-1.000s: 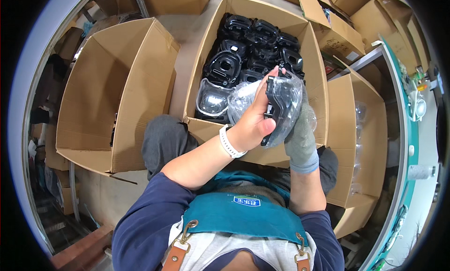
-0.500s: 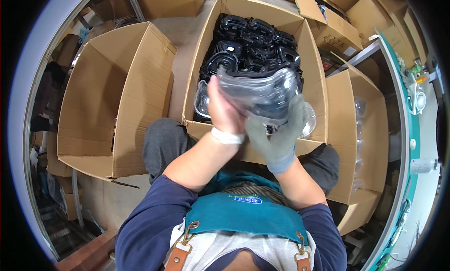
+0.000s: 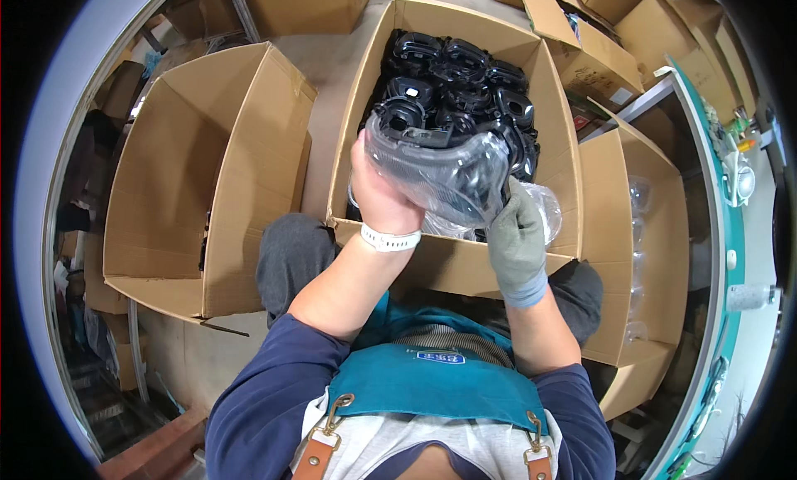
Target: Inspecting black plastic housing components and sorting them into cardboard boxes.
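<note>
A clear, curved plastic headlight lens cover is held up over the front of the middle cardboard box. My bare left hand, with a white band at the wrist, cups its left end from below, fingers mostly hidden behind it. In a grey glove, my right hand pinches its lower right edge. Below and beyond it, black headlight housings fill the box in packed rows. Another clear plastic piece lies inside the box by my right hand.
The middle box's cardboard wall surrounds the housings. To the left stands a tall open box. An open box at right holds clear plastic pieces along its side. Beyond it runs a teal-edged bench. More cartons stand behind.
The lens cover has turned and shifted slightly left in my left hand. My right hand, earlier spread along its right side, has moved right and closed on its lower edge.
</note>
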`<state>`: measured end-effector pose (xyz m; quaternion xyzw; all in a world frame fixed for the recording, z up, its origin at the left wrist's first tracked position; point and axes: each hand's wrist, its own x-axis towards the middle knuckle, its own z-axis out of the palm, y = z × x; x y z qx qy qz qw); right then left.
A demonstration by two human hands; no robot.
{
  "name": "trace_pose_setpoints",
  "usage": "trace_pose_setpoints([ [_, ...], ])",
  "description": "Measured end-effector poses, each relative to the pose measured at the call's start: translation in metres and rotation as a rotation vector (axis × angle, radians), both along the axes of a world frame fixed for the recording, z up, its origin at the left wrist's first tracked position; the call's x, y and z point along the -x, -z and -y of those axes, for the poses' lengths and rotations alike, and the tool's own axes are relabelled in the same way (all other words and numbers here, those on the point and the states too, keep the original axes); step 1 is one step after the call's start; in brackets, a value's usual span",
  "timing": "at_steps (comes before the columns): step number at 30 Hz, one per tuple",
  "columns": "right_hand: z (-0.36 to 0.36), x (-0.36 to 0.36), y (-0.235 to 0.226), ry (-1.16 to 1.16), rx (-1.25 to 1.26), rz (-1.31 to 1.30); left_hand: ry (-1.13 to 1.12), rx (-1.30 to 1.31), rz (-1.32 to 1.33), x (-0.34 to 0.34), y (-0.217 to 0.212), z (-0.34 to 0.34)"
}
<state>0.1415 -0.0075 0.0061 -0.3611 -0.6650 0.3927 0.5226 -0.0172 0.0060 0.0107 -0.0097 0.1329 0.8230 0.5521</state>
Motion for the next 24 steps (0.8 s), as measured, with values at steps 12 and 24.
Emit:
trace_pose_setpoints([
  [12,0.007,-0.007,-0.061,-0.153,0.029,0.052,-0.078,-0.114,-0.577,-0.001,0.015,0.014],
  [24,0.010,-0.016,-0.047,-0.235,0.344,-0.347,0.012,-0.197,-0.542,-0.001,0.031,0.005],
])
